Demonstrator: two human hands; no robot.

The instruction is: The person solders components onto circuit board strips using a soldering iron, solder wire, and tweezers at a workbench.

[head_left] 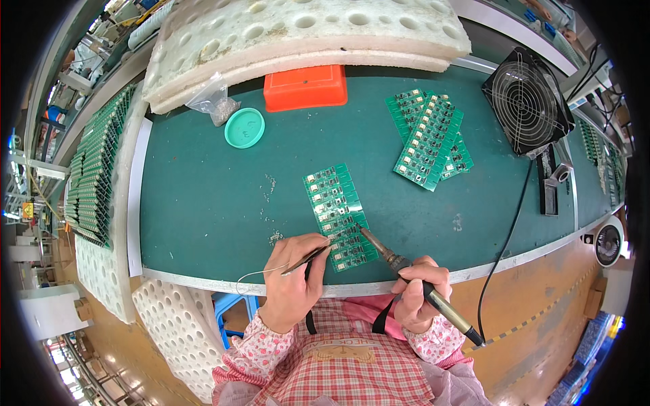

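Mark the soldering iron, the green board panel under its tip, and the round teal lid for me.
soldering iron (pixel 406 265), head view, on its barrel above the grip
green board panel (pixel 336 206), head view, middle of the panel
round teal lid (pixel 244 128), head view, centre of its top

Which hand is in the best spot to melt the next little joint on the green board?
Probably the right hand: it holds the soldering iron, whose tip already meets the green board. The left hand holds tweezers and thin wire.

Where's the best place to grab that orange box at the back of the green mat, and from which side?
Probably by the two short ends of the orange box, coming down from above. It lies flat with its long side across the green mat; white foam crowds its far edge, while both ends look clear for the fingers.
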